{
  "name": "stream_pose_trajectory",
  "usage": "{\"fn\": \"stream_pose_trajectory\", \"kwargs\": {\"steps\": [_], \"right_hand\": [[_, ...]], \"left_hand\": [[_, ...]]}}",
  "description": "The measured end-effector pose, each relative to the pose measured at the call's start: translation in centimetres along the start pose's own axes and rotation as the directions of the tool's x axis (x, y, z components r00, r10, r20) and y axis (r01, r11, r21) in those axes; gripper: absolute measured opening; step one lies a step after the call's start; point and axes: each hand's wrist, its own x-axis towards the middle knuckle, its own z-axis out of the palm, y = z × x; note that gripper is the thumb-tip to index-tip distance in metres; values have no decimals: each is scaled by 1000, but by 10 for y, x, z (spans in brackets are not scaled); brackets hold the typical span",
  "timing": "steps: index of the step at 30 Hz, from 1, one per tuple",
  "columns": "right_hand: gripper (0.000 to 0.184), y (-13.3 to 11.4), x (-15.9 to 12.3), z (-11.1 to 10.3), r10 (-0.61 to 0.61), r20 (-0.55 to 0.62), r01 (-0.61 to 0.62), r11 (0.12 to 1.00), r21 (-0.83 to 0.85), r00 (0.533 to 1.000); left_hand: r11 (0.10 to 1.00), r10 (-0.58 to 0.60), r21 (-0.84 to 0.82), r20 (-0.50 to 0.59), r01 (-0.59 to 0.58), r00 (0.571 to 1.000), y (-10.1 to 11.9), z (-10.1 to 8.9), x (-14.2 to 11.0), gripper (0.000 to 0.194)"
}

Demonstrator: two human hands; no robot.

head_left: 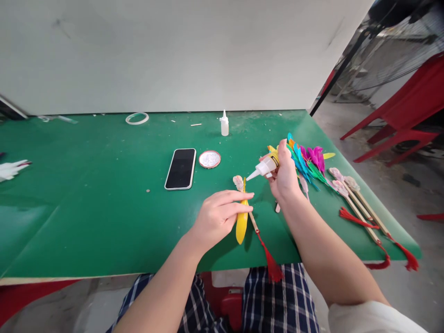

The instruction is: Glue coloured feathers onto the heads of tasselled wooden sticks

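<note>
My left hand (222, 210) pinches a yellow feather (242, 229) whose quill points away from me. Under the fingers lies a thin wooden stick (254, 221) with a pale carved flower head (238, 182) at its far end and a red tassel (272, 266) hanging over the table edge. In my right hand (286, 173) is a white glue bottle (267, 165) with a yellow label, tilted down to the left. The nozzle tip is close to the feather's quill; whether they touch I cannot tell. My left fingers hide part of the stick.
Coloured feathers (314, 159) lie beyond my right hand, with several tasselled sticks (360, 206) at the right. A phone (180, 169), a round lid (210, 159), a small upright bottle (224, 125) and a tape ring (137, 119) are on the green table (104, 208). A white board (166, 55) stands behind.
</note>
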Motion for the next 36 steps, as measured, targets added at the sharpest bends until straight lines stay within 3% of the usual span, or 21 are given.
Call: {"fn": "stream_pose_trajectory", "kwargs": {"steps": [18,25,31,36], "right_hand": [[62,3,0,-1,-32,35,34,999,-34,999],[44,-4,-2,0,-134,-12,135,989,56,991],[25,-7,-9,5,-121,191,102,989,105,974],[23,-8,-13,5,-96,401,177,969,-170,911]], "left_hand": [[1000,-2,3,5,2,1000,-2,0,-1,24],[1000,-12,25,-3,12,1000,-3,-3,0,22],[997,-54,53,1,54,999,-7,-4,-1,24],[995,-62,74,-1,62,998,-9,-8,-1,24]]}}
